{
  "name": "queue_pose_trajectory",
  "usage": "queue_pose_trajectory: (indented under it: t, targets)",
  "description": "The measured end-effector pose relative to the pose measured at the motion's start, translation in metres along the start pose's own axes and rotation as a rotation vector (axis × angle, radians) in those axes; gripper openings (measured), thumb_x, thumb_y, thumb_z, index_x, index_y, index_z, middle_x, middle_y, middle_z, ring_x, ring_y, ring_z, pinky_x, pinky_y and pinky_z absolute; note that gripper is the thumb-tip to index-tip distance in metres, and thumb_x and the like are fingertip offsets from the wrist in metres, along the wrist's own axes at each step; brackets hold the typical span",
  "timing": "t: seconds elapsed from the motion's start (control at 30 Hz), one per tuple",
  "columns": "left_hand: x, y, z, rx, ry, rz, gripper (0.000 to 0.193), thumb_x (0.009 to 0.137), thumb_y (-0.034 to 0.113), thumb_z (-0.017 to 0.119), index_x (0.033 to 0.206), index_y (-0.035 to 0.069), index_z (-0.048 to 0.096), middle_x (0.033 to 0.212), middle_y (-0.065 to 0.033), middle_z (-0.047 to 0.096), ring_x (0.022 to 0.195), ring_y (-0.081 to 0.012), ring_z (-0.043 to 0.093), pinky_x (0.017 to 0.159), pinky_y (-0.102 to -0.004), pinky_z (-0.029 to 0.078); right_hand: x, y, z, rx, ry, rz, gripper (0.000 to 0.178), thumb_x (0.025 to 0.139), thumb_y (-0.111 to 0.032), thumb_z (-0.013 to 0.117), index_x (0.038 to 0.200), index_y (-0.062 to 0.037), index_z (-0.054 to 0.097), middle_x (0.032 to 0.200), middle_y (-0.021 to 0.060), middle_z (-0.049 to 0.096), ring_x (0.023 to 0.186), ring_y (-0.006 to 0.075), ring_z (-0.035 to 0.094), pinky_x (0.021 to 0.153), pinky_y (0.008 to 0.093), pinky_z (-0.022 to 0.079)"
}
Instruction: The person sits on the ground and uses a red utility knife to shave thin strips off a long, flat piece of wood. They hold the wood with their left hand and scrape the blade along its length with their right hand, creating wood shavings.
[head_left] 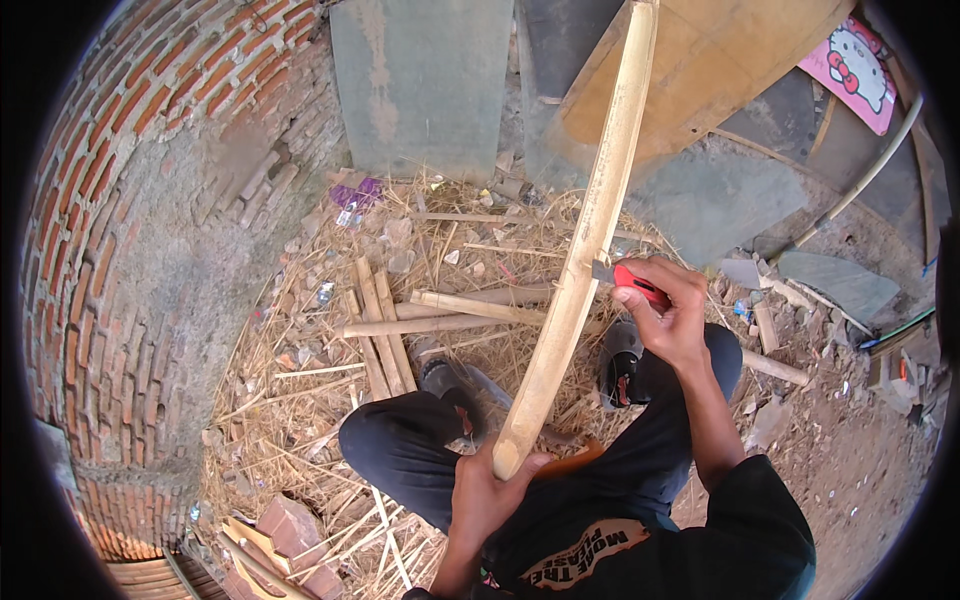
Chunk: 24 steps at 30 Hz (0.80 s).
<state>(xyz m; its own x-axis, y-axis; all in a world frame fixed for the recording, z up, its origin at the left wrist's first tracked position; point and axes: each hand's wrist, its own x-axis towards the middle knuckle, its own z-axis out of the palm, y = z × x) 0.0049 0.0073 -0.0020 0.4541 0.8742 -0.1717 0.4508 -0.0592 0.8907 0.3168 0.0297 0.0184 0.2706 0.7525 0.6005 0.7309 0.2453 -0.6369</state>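
Note:
A long split bamboo strip (604,190) slants from my lap up to the top of the view, its pale inner face showing. Its near end rests in my left hand (488,508), with the thumb along the right edge and the other fingers mostly hidden beneath. My right hand (672,312) is closed around a red utility knife (643,284). The knife's short grey blade (602,271) points left and meets the strip's right edge near its middle.
Several bamboo pieces (440,318) lie between and beyond my feet, among straw-like shavings. A brick wall (110,250) rises at left. Grey and brown boards (420,90) lean at the back. A pink cartoon panel (850,75) is at far right, and broken bricks (292,530) lie near left.

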Motion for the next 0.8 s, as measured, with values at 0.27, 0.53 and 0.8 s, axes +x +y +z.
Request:
queue_pose_trajectory:
  t: [0.27,0.53,0.8]
  targets:
    - [-0.015,-0.025,-0.001,-0.045,-0.087,-0.066,0.048,0.095,0.033,0.087,0.127,-0.001,0.074,0.093,-0.0233,0.079,0.091,-0.0338,0.082,0.076,-0.0392,0.06,0.044,0.045,-0.015,0.039,0.061,0.092,0.025,0.094,-0.016,0.084,0.111,0.0031,0.08,0.093,0.0156,0.08,0.079,0.0185,0.073,0.073,0.0312,0.055]
    - [-0.041,-0.035,-0.004,-0.029,-0.142,-0.15,0.051,0.096,0.032,0.086,0.132,-0.001,0.072,0.096,-0.0232,0.08,0.097,-0.031,0.082,0.084,-0.0394,0.06,0.114,0.141,-0.038,0.029,0.196,0.194,0.037,0.1,-0.034,0.081,0.12,-0.0035,0.083,0.099,0.0075,0.083,0.089,0.0134,0.07,0.087,0.0332,0.054]
    - [-0.065,-0.044,-0.018,-0.113,-0.187,-0.259,0.033,0.1,0.026,0.083,0.111,-0.004,0.072,0.076,0.0024,0.063,0.073,-0.0055,0.052,0.064,-0.0285,0.046,0.169,0.195,-0.058,-0.13,0.167,0.226,0.041,0.1,-0.041,0.078,0.122,-0.0064,0.083,0.092,0.0063,0.079,0.084,0.0141,0.066,0.084,0.0348,0.053]
